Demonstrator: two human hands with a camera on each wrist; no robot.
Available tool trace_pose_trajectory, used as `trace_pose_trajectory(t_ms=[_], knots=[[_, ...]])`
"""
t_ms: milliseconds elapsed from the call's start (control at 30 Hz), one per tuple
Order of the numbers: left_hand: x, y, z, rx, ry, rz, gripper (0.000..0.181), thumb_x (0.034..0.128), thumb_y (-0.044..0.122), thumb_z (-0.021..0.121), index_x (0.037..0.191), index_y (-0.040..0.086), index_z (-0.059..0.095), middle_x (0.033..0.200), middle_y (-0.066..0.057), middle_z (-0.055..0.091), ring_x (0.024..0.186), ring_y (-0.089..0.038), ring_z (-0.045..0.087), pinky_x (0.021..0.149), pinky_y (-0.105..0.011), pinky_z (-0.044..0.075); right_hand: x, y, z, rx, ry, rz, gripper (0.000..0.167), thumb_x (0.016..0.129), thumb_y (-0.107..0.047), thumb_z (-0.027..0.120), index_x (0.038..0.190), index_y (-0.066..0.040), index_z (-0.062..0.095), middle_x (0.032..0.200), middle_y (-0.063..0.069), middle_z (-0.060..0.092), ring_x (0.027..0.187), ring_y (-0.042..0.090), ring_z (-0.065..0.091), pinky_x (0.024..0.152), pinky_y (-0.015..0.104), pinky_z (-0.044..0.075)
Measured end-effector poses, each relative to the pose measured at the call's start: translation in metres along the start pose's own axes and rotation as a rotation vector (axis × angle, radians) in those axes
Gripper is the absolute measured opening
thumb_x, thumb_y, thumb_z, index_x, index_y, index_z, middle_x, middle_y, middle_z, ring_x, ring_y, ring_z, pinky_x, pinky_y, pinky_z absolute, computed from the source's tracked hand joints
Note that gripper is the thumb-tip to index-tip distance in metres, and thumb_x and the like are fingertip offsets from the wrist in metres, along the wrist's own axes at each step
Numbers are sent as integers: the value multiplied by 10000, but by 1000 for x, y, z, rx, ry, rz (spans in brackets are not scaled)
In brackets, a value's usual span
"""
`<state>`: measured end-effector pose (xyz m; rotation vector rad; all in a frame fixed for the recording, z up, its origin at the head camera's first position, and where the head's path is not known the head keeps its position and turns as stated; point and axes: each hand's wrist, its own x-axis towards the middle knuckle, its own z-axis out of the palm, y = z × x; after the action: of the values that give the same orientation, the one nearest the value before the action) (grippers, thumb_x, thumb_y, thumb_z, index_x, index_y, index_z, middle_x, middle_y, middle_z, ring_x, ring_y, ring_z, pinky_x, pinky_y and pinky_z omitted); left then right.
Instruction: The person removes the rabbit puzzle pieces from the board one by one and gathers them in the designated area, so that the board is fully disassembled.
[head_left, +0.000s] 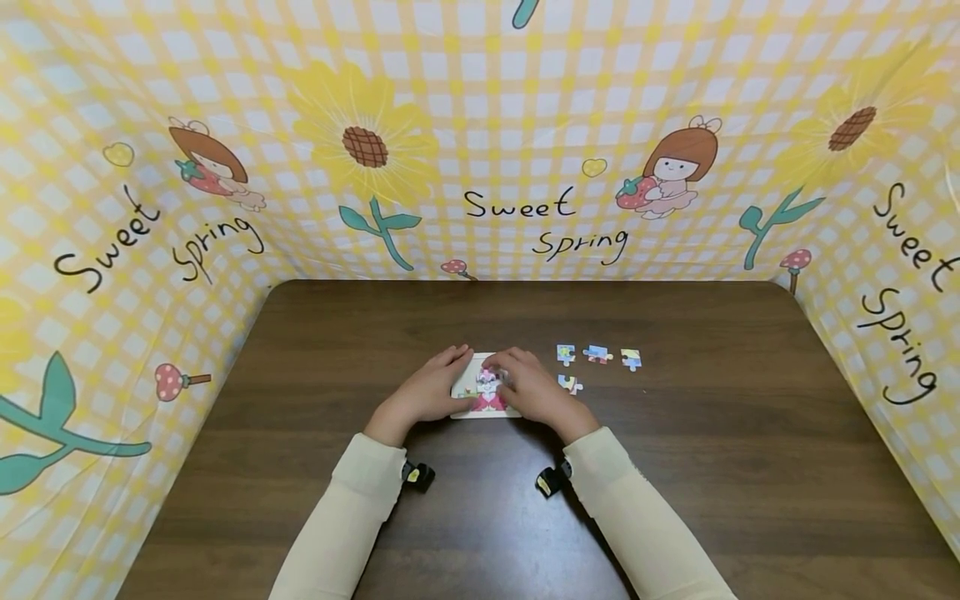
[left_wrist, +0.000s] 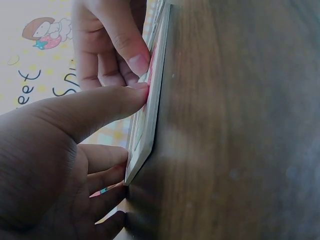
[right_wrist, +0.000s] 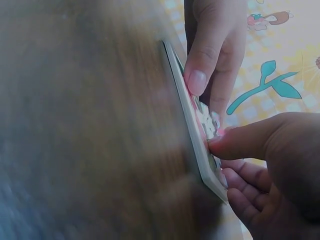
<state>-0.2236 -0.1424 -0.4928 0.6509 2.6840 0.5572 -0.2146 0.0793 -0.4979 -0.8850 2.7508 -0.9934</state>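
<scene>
A small jigsaw board with a light frame and a pink-dressed cartoon figure lies on the table between both hands. My left hand holds its left side, with the thumb on the face and the fingers against the edge. Over the board's right half, my right hand pinches a puzzle piece that appears tilted up from the surface. The fingers partly hide this piece. In the left wrist view, both thumbs sit close together above the board's near edge.
Several loose puzzle pieces lie right of the board, one of them close to my right hand. The brown wooden table is bordered by a yellow checked cloth at the back and sides.
</scene>
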Motion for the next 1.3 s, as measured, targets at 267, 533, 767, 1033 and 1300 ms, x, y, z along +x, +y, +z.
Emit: trace_pose_trajectory(t_ms=[267,533,767,1033,1300], knots=[[-2,2,-1,-2,4,1,833,906,434,663,1552,117,244,1608,-29,201,1475,-246,125,1141,-449,227,-3,-1,-3,23,-16,-6,401,909,-39,653,1272,-164,540,1154,77,575,1091,272,507,892,437,451],[-4,4,-3,-15,10,24,844,907,443,660,1549,89,244,1607,-68,196,1473,-270,130,1136,-481,226,-1,-3,-3,-10,-36,17,408,909,-98,678,1300,-104,563,1207,47,567,1179,252,495,992,409,411],[-3,4,-3,-11,5,24,836,909,429,660,1548,86,245,1607,-63,200,1474,-266,130,1138,-474,224,1,-5,-3,-78,-37,7,413,910,-110,671,1313,-85,583,1178,51,584,1111,227,540,958,388,447],[-2,3,-2,-5,-1,19,834,906,411,666,1548,90,241,1606,-45,209,1476,-258,123,1146,-451,214,1,-3,-3,-113,-27,-20,400,931,-131,648,1324,-89,587,1154,57,602,1057,219,571,928,387,468],[-2,4,-3,-2,-6,13,837,912,428,657,1551,98,229,1608,-45,197,1475,-253,119,1145,-449,215,0,-1,-6,-93,-21,-23,405,944,-144,640,1336,-63,577,1157,61,595,1030,193,585,904,372,483]])
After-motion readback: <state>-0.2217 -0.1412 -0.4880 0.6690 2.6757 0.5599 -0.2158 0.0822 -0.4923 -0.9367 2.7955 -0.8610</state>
